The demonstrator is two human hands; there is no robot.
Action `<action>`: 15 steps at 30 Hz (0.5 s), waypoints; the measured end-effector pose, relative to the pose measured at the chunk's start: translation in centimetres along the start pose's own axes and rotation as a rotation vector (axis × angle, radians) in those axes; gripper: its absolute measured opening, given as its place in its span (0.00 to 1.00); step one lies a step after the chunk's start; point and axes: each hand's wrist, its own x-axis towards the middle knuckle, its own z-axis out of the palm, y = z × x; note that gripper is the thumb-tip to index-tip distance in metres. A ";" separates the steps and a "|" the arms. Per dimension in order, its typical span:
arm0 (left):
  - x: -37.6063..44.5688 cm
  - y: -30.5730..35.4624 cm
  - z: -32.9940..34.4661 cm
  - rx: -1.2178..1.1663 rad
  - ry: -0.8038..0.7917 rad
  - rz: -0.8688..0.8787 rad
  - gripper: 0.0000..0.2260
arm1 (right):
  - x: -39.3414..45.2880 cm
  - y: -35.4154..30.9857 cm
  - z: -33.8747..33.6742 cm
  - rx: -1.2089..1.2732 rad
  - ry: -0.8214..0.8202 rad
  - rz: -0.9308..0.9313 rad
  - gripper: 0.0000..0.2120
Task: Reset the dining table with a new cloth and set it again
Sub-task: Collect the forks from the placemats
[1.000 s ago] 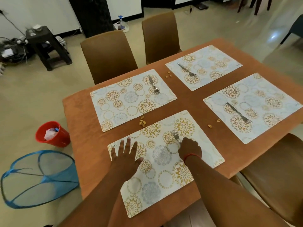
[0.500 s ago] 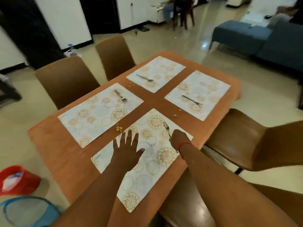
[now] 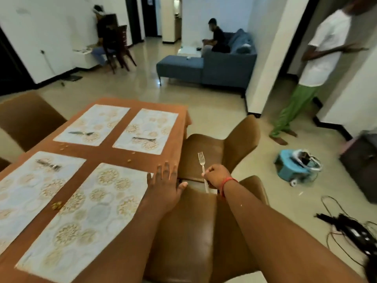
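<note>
Fork [image 3: 202,163] is clear of the table: gripped in the person's right hand [image 3: 215,176], fingers clenched round the handle, tines up, held over the seat of the brown chair [image 3: 204,148] just past the table's right edge. Handle end shows below the fist.

Left hand [image 3: 165,184]: fingers released and spread, palm down at the right edge of the table, on or just off the near-right placemat [image 3: 85,211]. Contact with the mat cannot be told for certain.

Table still carries the orange cloth [image 3: 98,155] and four patterned placemats. Near-right mat is bare of cutlery. The other three each carry a fork: near-left [image 3: 49,165], far-left [image 3: 81,133], far-right [image 3: 143,139]. All blurred. Small crumbs or nuts lie on the cloth between the mats [image 3: 63,147] and on the near-right mat's left edge [image 3: 57,205].

Beyond the table: a blue sofa [image 3: 224,68] with a seated person, another person on a dark chair by the far wall, a standing person in green trousers [image 3: 291,111] by the pillar, cables on the floor at right.

Judgement: clearing stage, early. First fork lifted, three to go, then the mats, the crumbs, the old cloth. No new cloth in view.

Next move calls for a spot off the table to park the fork, or collecting the remaining forks into the same fist. Far forks need a reach across or a step round.
</note>
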 end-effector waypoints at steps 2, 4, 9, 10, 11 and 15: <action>1.3 5.6 -0.1 0.029 0.032 0.055 0.41 | 0.3 3.0 -5.2 0.098 0.075 0.026 0.12; 2.3 9.5 0.1 0.022 0.023 0.081 0.37 | 0.6 5.2 -8.4 0.154 0.107 0.035 0.09; 6.8 26.1 2.1 -0.010 -0.040 0.170 0.32 | 3.9 13.3 -20.1 0.236 0.140 0.022 0.03; 7.9 29.4 2.4 -0.013 -0.044 0.190 0.32 | 4.7 14.6 -22.6 0.243 0.134 0.023 0.02; 8.7 32.1 2.7 -0.020 -0.040 0.203 0.31 | 5.6 15.9 -24.7 0.236 0.126 0.017 0.03; 12.8 41.4 3.7 0.016 -0.070 0.241 0.32 | 9.3 21.1 -33.3 0.245 0.162 0.055 0.04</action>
